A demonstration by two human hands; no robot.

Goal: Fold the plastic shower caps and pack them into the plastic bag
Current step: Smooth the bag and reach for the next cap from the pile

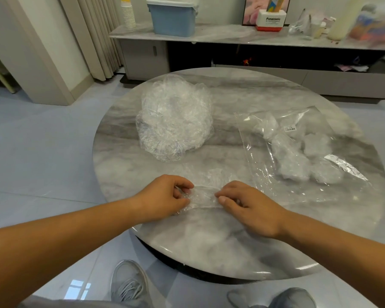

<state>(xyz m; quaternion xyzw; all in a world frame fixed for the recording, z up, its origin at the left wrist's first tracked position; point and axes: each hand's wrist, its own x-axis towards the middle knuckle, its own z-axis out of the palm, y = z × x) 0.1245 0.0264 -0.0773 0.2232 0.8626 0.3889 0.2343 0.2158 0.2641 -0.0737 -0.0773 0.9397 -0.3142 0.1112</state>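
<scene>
Both hands (165,196) (251,207) pinching a clear shower cap (203,194), heap (173,121), seemingly part-filled bag (298,147)

"Panasonic" on the white box (269,18)

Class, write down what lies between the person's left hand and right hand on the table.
In the head view, a crumpled clear shower cap spans the gap, pinched by the left hand and right hand.
</scene>
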